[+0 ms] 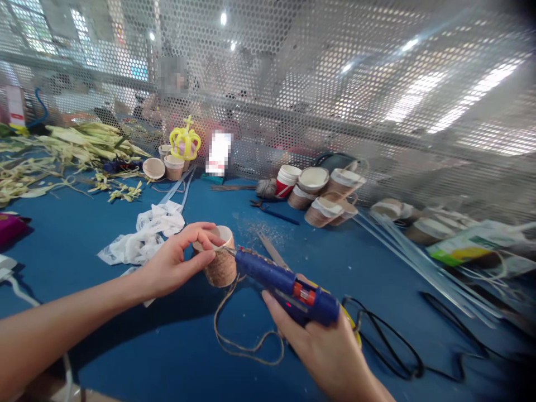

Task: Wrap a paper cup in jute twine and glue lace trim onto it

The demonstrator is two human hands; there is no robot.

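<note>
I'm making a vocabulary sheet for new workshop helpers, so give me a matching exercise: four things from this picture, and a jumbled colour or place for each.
Things
1. Glue gun
2. Nearest cup
3. Crown
4. Crumpled sheet

Colours and places
A. Bright yellow, in front of the mesh screen
B. Directly under the left hand
C. White, on the blue table beyond the left forearm
D. Held in the right hand

Right pairs: 1-D, 2-B, 3-A, 4-C
</note>
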